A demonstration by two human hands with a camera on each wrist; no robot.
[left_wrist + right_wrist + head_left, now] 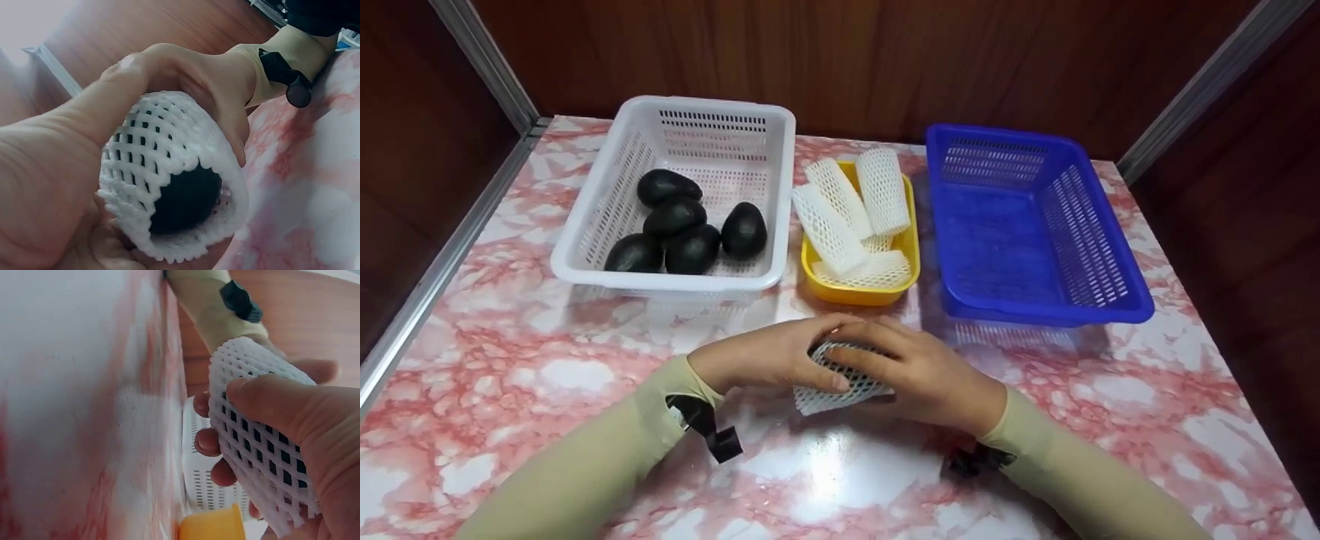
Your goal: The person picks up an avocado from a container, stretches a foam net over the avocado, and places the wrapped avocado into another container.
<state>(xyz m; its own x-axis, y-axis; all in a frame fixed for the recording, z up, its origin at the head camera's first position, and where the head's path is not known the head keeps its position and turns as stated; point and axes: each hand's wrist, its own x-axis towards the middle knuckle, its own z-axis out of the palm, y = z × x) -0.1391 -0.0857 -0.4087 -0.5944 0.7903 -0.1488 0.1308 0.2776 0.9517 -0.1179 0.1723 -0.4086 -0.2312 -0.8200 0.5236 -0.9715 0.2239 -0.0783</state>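
Between the two hands, above the table's near middle, is a dark avocado (188, 202) inside a white foam net sleeve (829, 397). Its dark surface shows through the mesh and at the sleeve's open end in the left wrist view. My left hand (787, 352) holds the netted avocado from the left, thumb across the near side. From the other side my right hand (937, 367) grips it, fingers over the top; in the right wrist view its thumb presses on the mesh (259, 439). Some fingertips are hidden behind the sleeve.
A white basket (675, 281) at the back left holds several avocados (675, 216). Beside it stands a yellow basket (855, 295) with several foam net sleeves (883, 191). To the right is a blue basket (994, 225). The marbled table (585, 375) has wood-look walls around it.
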